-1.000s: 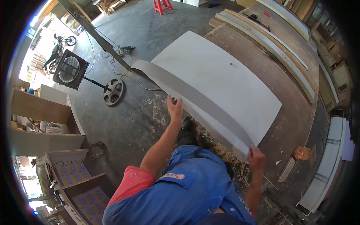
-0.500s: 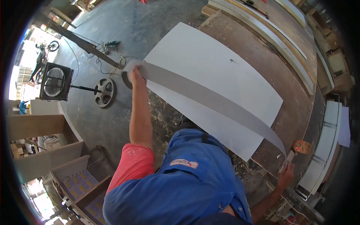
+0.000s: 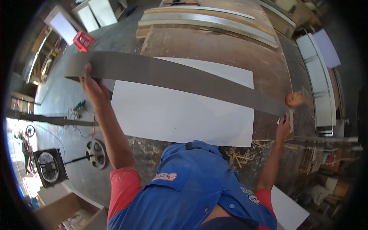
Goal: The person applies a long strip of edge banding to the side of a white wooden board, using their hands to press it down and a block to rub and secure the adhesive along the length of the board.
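A long, flexible grey-brown strip [image 3: 168, 74] stretches between my hands, bowed above a white panel [image 3: 180, 115]. My left hand [image 3: 94, 86] grips it near its curled left end, thumb up against the face. At the other end my right hand [image 3: 283, 128] pinches the strip's narrow-looking tip, close to the table's right edge. The panel lies flat on a brown worktable [image 3: 214, 46], and the strip hides part of its far side. Just beyond my right hand sits an orange-brown rounded object [image 3: 294, 99], too blurred to name.
Long white-faced boards [image 3: 207, 25] lie along the table's far part. A red plastic stool [image 3: 82, 40] stands at the far left. On the left floor are a black fan [image 3: 50, 166] and its round base [image 3: 96, 153]. White panels [image 3: 316, 82] lean at right.
My view has turned to the right. My left hand has lifted its end of the strip outward, and my right hand has moved up the table's right side with the other end.
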`<state>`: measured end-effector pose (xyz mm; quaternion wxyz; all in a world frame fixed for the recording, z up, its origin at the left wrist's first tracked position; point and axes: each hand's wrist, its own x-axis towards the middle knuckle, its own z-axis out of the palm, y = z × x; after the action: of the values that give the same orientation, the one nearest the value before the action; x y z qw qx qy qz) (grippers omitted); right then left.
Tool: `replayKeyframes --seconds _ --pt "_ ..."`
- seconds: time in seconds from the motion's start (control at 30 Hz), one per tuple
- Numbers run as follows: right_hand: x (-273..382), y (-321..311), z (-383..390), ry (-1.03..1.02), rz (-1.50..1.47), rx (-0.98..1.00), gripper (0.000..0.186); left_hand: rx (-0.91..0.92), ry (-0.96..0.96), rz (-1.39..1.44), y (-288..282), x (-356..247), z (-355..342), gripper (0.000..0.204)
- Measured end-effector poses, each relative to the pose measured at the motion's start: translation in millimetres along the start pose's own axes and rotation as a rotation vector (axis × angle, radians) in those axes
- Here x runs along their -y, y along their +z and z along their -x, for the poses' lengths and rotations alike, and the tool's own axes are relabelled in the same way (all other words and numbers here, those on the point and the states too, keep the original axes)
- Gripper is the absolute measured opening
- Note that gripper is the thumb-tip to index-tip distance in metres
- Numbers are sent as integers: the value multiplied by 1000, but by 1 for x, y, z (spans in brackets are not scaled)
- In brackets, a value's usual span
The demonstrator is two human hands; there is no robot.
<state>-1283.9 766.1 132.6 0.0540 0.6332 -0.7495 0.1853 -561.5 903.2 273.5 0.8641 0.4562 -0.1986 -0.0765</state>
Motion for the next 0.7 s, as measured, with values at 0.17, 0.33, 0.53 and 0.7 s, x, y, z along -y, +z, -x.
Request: replayKeyframes --seconds 0.17,0.33,0.53,0.7 --pt "26 -5 38 166 -175 50 35 -125 -496 204 -79 160 3 24" --pt "40 -27 62 154 -622 99 26 -110 -904 60 -125 244 74 24" --pt "113 -83 62 -159 -527 -38 15 569 -998 -849 -111 188 132 23" --pt "181 -73 101 -10 -1239 583 15 1087 -573 -454 22 73 241 32"
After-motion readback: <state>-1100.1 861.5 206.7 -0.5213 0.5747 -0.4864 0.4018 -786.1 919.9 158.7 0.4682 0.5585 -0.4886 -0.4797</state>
